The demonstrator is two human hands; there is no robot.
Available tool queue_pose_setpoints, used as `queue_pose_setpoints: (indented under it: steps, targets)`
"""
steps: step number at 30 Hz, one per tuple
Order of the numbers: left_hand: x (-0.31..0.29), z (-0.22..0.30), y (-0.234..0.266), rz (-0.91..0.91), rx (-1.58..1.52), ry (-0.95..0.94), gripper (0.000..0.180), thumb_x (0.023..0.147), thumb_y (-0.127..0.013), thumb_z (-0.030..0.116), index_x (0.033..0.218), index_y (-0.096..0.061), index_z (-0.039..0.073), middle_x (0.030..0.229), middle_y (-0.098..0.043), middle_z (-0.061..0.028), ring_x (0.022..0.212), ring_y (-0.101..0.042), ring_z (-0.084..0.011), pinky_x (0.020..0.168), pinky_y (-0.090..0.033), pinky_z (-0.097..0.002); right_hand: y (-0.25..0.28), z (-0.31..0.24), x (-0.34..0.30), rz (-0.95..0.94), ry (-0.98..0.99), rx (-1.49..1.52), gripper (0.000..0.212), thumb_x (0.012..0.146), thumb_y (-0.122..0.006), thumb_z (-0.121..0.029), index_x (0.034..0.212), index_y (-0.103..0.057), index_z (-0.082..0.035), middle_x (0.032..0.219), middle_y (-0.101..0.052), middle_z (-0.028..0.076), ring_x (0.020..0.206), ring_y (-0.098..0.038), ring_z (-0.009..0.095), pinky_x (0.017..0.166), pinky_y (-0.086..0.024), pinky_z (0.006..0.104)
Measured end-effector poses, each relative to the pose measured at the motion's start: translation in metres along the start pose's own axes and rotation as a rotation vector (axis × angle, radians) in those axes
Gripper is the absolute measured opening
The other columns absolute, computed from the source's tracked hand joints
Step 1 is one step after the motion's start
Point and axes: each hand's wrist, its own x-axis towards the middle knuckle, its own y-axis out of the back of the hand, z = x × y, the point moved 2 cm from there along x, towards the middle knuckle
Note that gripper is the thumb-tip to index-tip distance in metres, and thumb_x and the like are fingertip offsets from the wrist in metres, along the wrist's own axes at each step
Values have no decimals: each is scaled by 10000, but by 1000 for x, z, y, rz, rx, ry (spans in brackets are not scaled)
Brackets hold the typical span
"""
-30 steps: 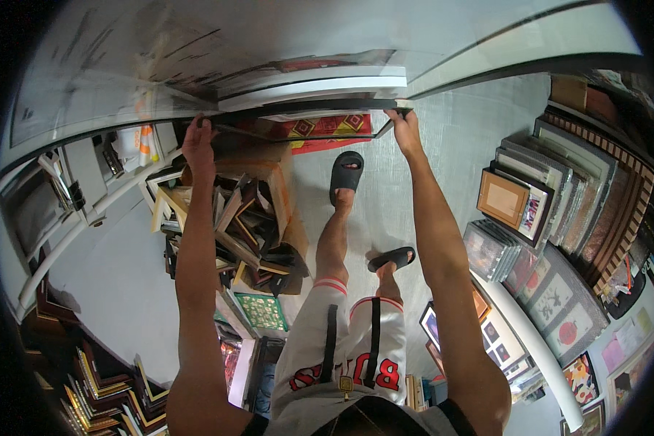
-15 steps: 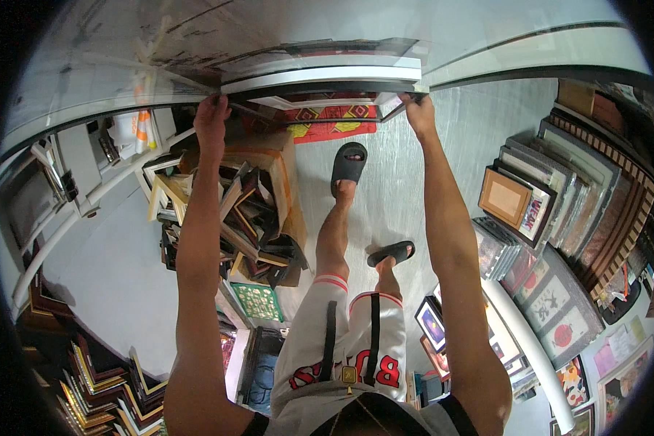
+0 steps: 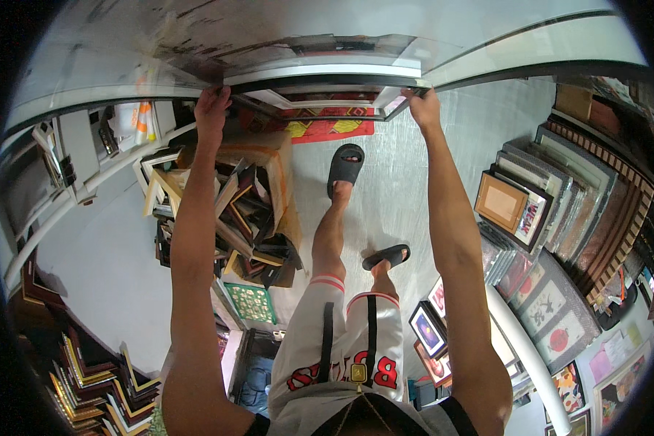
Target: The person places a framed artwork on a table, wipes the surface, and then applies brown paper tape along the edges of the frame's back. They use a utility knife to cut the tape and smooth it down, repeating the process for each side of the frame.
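Both my arms reach far forward to a wide black picture frame (image 3: 320, 80). My left hand (image 3: 212, 115) is closed round its left end, with the fingers curled. At its right end my right hand (image 3: 424, 107) grips a corner. The frame is seen steeply from above, so its front is mostly hidden. A white inner border (image 3: 270, 99) shows below the black top edge. Against it lies the edge of a glossy grey surface (image 3: 327, 25), which carries dark streaks and a reflection of the frame.
Left of my legs, a cardboard box (image 3: 280, 156) holds many frame offcuts. Stacked frames (image 3: 552, 196) lean on the right, near a white pipe (image 3: 523, 349). A red and yellow patterned mat (image 3: 334, 131) lies on the grey floor (image 3: 400, 174). Corner samples (image 3: 87, 378) hang at lower left.
The picture frame has tilted slightly, so more of its white inner border shows. My right hand has turned a little at its corner. Both hands keep their hold.
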Motion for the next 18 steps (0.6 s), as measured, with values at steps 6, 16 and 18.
queue_pose_setpoints:
  steps: [6, 16, 18]
  targets:
    - [-4, -3, 10, -12, 24, -25, 267, 944, -626, 237, 1159, -613, 78, 1013, -644, -13, 795, -578, -120, 754, -497, -323, 11, 9, -12, 57, 31, -29, 580, 737, -792, -267, 1178, -556, 26, 1118, -649, 211, 1084, -620, 320, 916, -478, 396]
    - [-230, -63, 72, 105, 266, 38, 400, 981, -476, 411, 966, -569, 23, 836, -552, -64, 779, -523, -192, 741, -429, -327, 158, 271, -283, -268, 120, -517, 334, 836, -626, -236, 1076, -621, -2, 995, -668, 201, 929, -647, 367, 830, -523, 421]
    - [-371, -113, 94, 83, 456, 371, 418, 975, -474, 438, 1024, -549, 30, 803, -555, -71, 794, -563, -219, 735, -454, -360, 206, 340, -381, -437, 197, -562, 318, 869, -586, -294, 1040, -634, -30, 946, -656, 172, 894, -628, 343, 796, -508, 412]
